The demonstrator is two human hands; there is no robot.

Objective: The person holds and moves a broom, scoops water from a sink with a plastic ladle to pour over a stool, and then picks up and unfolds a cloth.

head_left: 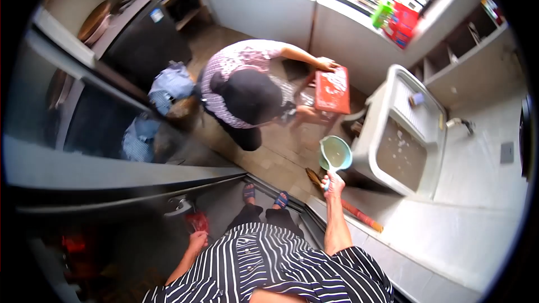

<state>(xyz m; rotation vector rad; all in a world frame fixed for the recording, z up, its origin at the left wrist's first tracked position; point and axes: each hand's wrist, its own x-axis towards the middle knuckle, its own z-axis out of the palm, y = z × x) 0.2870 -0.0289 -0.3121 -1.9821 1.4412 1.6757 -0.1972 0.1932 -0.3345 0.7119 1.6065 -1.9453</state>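
Observation:
My right hand [333, 183] is closed round the handle of a pale green water dipper [341, 162], held out over the floor with cloudy liquid in it. Down by my side, my left hand [197, 239] is closed at the lower end of a crumpled red item that looks like a plastic bag [197, 222], just below a door handle [178, 207]. Beyond the dipper, another person [245, 92] crouches with both hands on a red stool [332, 91]. White suds lie on the stool's seat.
A laundry sink [375, 164] with murky water stands on the right, below a tap [460, 125]. An orange-red stick [362, 216] lies near its base. Clothes [170, 85] are piled at left, by a dark cabinet [137, 32]. A door track [275, 192] crosses the floor before my feet.

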